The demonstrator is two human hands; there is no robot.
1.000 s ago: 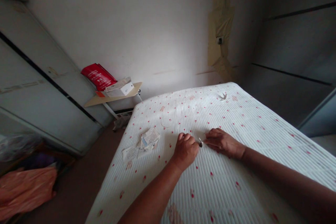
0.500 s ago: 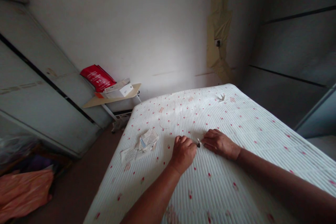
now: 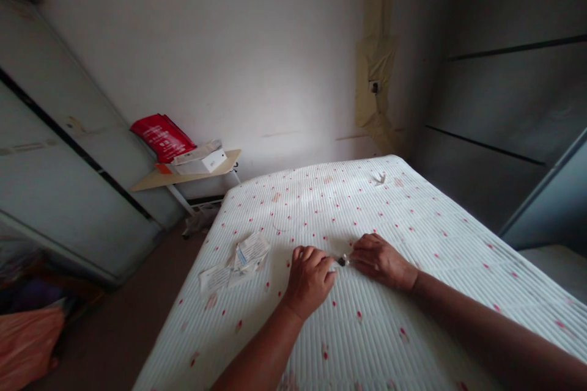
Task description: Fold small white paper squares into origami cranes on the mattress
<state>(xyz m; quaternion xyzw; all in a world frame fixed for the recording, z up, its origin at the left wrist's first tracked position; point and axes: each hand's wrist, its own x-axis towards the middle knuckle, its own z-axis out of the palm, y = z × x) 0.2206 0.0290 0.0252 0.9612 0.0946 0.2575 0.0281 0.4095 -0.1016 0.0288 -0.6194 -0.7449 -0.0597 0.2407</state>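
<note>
Between my two hands, just above the striped quilted mattress cover (image 3: 367, 324), is a small dark-and-white item (image 3: 342, 260) whose kind I cannot make out. The fingers of my left hand (image 3: 309, 278) are curled and pinch its left end. My right hand (image 3: 380, 259) comes in from the other side, fingers bent together, with its fingertips at the item's right end. Both thumbs are partly hidden. To the left of my left hand lie printed paper slips (image 3: 251, 252), partly overlapping.
A small crumpled white scrap (image 3: 380, 179) lies near the bed's far right corner. Beyond the far left corner, a small table (image 3: 156, 180) carries a red bag (image 3: 162, 137) and a white box (image 3: 206, 162). Grey panelled cabinets stand on both sides. An orange bag (image 3: 27, 342) sits at lower left.
My hands stay close together over the bed, and a little more of the small item shows between them. The whole view has shifted slightly; the paper slips lie as before.
</note>
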